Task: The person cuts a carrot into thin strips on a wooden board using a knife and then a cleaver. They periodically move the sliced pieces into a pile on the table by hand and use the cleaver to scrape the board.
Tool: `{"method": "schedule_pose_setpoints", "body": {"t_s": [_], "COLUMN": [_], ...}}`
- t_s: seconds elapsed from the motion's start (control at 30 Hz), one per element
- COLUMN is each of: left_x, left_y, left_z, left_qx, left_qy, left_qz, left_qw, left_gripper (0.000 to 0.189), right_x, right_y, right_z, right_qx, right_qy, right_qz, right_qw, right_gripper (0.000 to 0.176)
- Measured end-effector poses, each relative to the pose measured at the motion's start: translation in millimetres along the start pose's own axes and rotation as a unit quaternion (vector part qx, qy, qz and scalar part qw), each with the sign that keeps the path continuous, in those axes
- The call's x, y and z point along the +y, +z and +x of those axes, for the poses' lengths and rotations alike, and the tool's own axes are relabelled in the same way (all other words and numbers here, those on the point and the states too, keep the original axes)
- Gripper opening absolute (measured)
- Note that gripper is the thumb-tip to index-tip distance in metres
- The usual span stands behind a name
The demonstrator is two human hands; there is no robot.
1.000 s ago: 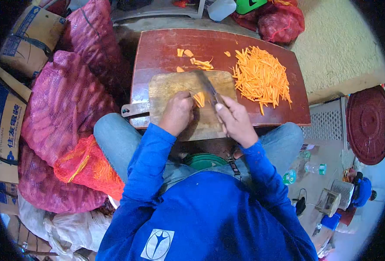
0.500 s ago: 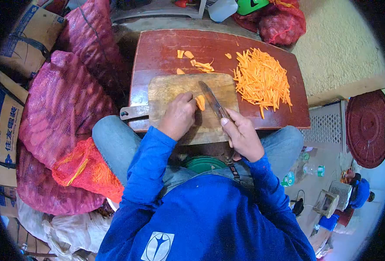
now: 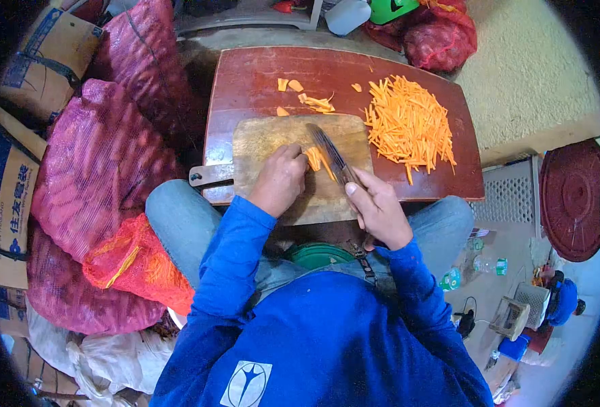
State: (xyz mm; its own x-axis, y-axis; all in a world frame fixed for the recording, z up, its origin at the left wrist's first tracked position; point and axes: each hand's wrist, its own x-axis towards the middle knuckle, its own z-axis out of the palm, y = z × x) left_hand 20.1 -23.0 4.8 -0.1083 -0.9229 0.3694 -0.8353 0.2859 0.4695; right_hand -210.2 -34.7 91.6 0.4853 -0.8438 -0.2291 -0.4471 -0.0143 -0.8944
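Note:
My left hand (image 3: 279, 180), fingers curled, presses a piece of carrot (image 3: 313, 158) onto the wooden cutting board (image 3: 263, 136). The carrot shows at the fingertips, and its other end is hidden under them. In my right hand (image 3: 380, 210) is a kitchen knife (image 3: 328, 150), gripped by its handle. Its blade points away from me, just right of the carrot, with a thin cut strip lying beside it. A large heap of carrot strips (image 3: 412, 125) lies on the red-brown table (image 3: 246, 74) to the right of the board. Several carrot offcuts (image 3: 317, 103) lie beyond the board.
Pink mesh sacks (image 3: 103, 183) and cardboard boxes (image 3: 8, 197) are stacked on my left. An orange-red net bag (image 3: 140, 258) rests by my left leg. A green container (image 3: 320, 256) is below the board. A dark red lid (image 3: 571, 200) stands at right.
A thin strip of carrot has come away from the piece and now lies against the knife. The blade has shifted slightly; both hands stay in nearly the same place.

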Motion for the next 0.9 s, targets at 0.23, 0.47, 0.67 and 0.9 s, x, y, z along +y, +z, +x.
{"method": "schedule_pose_setpoints", "body": {"t_s": [0.23,0.47,0.67,0.9], "left_x": [-5,-22,-21,-20], "left_y": [-15,-14,-9,-13], "left_z": [4,-1,0,1], "left_qx": [0.067,0.009,-0.005,-0.016], "left_qy": [-0.004,-0.053,-0.035,-0.034], "left_qz": [-0.004,0.046,0.089,0.067], "left_qw": [0.998,0.998,0.995,0.997], "left_gripper": [0.010,0.005,0.005,0.004], "right_x": [9,42,51,28], "right_y": [23,-17,-90,-48], "right_z": [-1,16,34,28], "right_qx": [-0.063,-0.005,0.138,0.059], "right_qy": [-0.002,0.011,0.024,0.031], "right_qz": [0.101,0.082,0.069,0.113], "right_qw": [0.993,0.997,0.988,0.991], "right_gripper": [0.028,0.024,0.030,0.027]}}
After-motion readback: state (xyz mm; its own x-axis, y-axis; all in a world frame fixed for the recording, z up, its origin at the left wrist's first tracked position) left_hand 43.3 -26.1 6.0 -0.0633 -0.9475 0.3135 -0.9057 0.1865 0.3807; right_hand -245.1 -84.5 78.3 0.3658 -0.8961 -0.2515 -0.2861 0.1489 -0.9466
